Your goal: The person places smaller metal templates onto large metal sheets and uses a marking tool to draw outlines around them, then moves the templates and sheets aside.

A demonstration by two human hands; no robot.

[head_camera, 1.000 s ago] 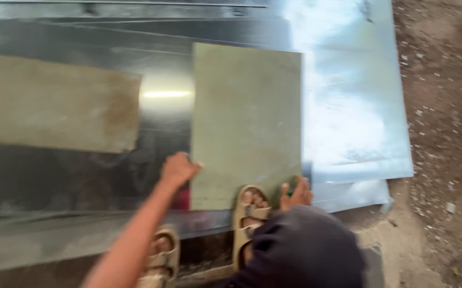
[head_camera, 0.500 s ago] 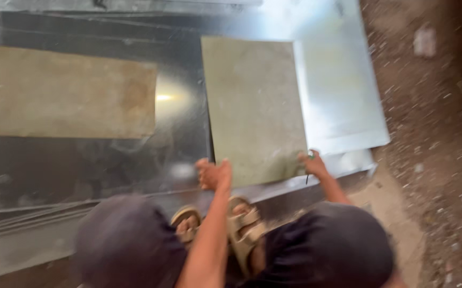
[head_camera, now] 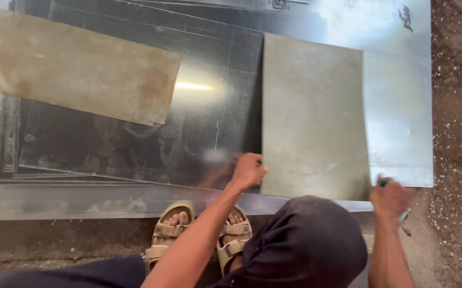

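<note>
A grey-green rectangular panel (head_camera: 313, 117) lies flat on a shiny metal sheet (head_camera: 396, 106). My left hand (head_camera: 248, 170) is closed on the panel's left edge near its lower corner. My right hand (head_camera: 388, 198) rests at the panel's lower right corner, fingers closed around a small green-tipped marker (head_camera: 383, 183). My dark-clothed knee (head_camera: 305, 245) hides the panel's near edge.
A rust-stained brownish board (head_camera: 82, 80) lies on a stack of dark reflective metal sheets (head_camera: 135, 149) at the left. My sandalled feet (head_camera: 199, 234) stand at the sheets' near edge. Bare dirt ground (head_camera: 457, 133) runs along the right.
The panel sits closer to the metal sheet's right edge than before. Both hands stay at its near corners, and the view has shifted left and nearer.
</note>
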